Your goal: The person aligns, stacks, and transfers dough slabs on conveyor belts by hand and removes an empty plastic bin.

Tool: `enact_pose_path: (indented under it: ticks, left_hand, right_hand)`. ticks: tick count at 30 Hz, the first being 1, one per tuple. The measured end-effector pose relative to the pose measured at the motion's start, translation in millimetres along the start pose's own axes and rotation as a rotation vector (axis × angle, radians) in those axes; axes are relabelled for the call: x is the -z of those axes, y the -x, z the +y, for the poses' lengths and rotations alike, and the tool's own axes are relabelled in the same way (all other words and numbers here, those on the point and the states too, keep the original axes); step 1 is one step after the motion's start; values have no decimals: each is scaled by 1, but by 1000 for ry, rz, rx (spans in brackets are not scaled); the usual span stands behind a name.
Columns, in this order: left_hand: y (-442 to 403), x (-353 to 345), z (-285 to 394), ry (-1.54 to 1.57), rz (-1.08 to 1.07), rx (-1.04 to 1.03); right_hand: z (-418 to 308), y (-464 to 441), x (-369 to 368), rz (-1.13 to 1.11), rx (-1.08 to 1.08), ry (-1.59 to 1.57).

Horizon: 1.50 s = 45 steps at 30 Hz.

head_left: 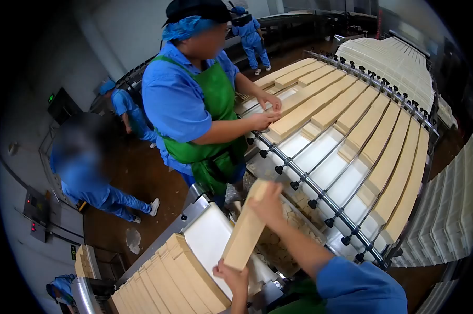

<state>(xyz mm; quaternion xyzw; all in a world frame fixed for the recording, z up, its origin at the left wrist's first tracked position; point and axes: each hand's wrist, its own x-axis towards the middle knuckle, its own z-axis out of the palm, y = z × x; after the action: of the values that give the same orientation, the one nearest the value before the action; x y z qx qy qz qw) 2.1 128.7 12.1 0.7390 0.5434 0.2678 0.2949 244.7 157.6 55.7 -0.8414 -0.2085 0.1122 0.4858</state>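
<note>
A long, pale-yellow block is held tilted between my two hands, its material unclear. My left hand is closed around its lower end. Near the upper end, my right hand grips the block's side, slightly blurred. Beneath it lies a white belt, where a row of similar blocks stands packed side by side at the lower left. To the upper right, more long blocks lie in lanes between thin metal rods on a white conveyor.
Across from me a co-worker in a green apron has both hands on a block in the lanes. A metal bar with black knobs crosses the conveyor's near end. Broken pieces lie below it. Other people in blue stand behind.
</note>
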Motion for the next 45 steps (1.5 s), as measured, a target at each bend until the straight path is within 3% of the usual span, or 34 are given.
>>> enact_pose_path:
  ticks: [3,8,12,14,15,17,19,23,25,29,31,34,36,38,39,41,44,45]
  left_hand:
    - [-25,-24,57,-44,-44,-189]
    - [-54,-68,137,73,-75,-381]
    - [-93,-92,174,50,-140,-562]
    - [-119,-105,176,115,-244,-558]
    - [-131,-112,177,187,-350,-553]
    - [-141,-121,183,221,-330,-605]
    - [-144,-126,190,254,-505,-551]
    - [-142,-143,193,172,-502,-580]
    - [-142,-148,204,196,-533,-548]
    - [-143,-167,214,209,-589,-508]
    - [-145,-184,219,204,-599,-524]
    - [-151,-218,217,397,-737,-546]
    - [-151,-233,210,387,-720,-539]
    - [-151,-239,204,419,-714,-518]
    - [-145,-231,210,423,-697,-506]
    - [-134,-214,221,532,-705,-302]
    - [-119,-207,209,552,-488,-203]
    - [-113,-205,203,507,-350,-197]
  right_hand:
    - [18,-45,65,208,-40,-18]
    - [59,-125,127,309,-157,5]
    - [78,-176,173,125,-277,168]
    - [99,-203,187,-73,-233,592]
    - [112,-217,190,-76,-232,584]
    - [132,-244,189,-33,-192,620]
    - [131,-259,200,-95,-223,654]
    - [131,-269,211,-164,-370,534]
    - [147,-273,204,17,-292,623]
    - [158,-287,209,62,-295,655]
    - [154,-286,217,47,-238,854]
    - [129,-262,221,184,-91,762]
    - [102,-238,216,-6,-33,719]
    - [123,-211,163,108,340,554]
    - [111,-192,155,52,492,446]
    - [93,-156,139,-10,725,265]
    - [84,-144,126,-204,811,332]
    - [93,-148,121,-109,811,463]
